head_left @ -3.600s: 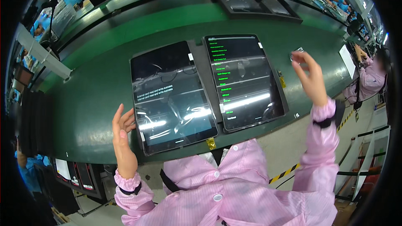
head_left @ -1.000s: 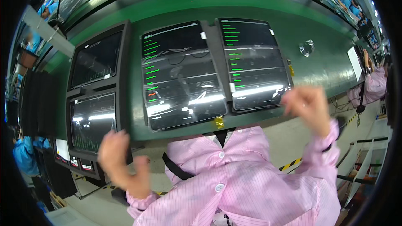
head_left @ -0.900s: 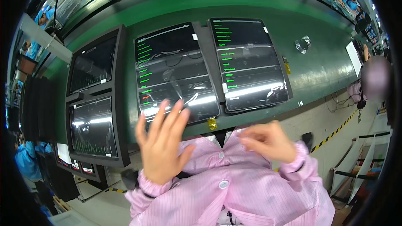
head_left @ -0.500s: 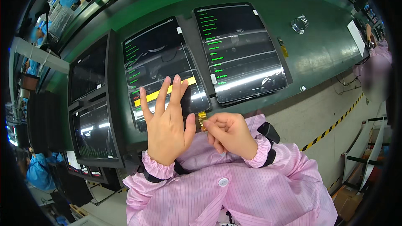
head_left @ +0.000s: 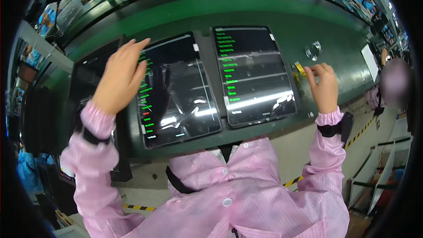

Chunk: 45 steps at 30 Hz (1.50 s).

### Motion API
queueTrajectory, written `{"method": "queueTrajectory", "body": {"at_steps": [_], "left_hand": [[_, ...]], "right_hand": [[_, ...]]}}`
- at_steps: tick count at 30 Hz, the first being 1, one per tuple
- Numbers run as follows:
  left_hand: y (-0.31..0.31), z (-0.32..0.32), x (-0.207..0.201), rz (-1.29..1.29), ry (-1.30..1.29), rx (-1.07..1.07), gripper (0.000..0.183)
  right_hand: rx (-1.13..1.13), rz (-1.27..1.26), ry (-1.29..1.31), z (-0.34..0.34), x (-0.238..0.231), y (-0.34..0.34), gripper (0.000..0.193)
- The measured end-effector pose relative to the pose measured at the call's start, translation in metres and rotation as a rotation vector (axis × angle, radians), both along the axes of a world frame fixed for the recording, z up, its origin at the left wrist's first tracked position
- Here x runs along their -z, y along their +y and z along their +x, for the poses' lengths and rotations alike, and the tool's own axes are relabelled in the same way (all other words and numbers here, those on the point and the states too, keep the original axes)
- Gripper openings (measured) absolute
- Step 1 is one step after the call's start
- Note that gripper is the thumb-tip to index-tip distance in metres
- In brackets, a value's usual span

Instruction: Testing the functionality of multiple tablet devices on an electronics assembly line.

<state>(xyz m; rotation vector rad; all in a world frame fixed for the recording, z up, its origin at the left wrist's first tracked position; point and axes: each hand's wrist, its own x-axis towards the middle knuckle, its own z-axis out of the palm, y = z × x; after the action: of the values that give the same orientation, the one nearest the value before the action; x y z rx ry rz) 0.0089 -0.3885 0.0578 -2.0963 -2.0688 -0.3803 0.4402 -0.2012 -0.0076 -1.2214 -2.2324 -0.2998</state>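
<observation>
Two dark tablets lie on the green table, a left tablet and a right tablet, both showing lists in green text. One red line stands out on the left tablet. My left hand is open, its fingers stretched out over that tablet's left edge; whether it touches cannot be told. To the right of the right tablet, my right hand pinches a small gold-yellow strip between thumb and fingertip. Another gold piece lies just beside it on the table.
A clear tape roll sits beyond my right hand, with a white sheet near the table's right end. Dark framed screens stand at the left, partly behind my left arm. A person in pink is at the far right, and others in blue are farther off.
My left hand has lifted off the left tablet and moved left and away. My right hand has carried the gold strip rightward. The left tablet's yellow bar is gone, replaced by the list.
</observation>
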Motion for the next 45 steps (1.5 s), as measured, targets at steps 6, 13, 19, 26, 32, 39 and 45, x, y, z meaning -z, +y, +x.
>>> {"method": "queueTrajectory", "body": {"at_steps": [6,13,19,26,32,39,45], "left_hand": [[0.025,0.000,0.049,0.048,0.026,-0.056,0.042],[0.015,0.025,0.001,0.118,-0.108,0.037,0.036],[0.031,-0.013,0.024,0.070,-0.090,-0.028,0.039],[0.038,-0.008,0.048,0.048,-0.050,-0.011,0.045],[-0.001,0.034,0.023,-0.079,-0.317,0.150,0.042],[-0.064,0.094,0.010,-0.098,-0.252,0.181,0.045],[-0.079,0.112,0.024,-0.036,-0.146,0.093,0.046]], "right_hand": [[-0.495,-0.294,0.247,-0.085,-0.031,0.028,0.014],[-0.737,-0.273,0.121,-0.149,-0.010,0.060,0.018],[-0.605,-0.130,0.282,-0.127,-0.006,0.071,0.015],[-0.567,-0.381,0.338,-0.100,-0.001,0.074,0.024],[-0.570,-0.564,0.596,-0.062,-0.014,0.031,0.022],[-0.558,-0.604,0.713,-0.004,-0.003,-0.045,0.010],[-0.513,-0.524,0.454,-0.003,0.006,-0.070,0.007]]}}
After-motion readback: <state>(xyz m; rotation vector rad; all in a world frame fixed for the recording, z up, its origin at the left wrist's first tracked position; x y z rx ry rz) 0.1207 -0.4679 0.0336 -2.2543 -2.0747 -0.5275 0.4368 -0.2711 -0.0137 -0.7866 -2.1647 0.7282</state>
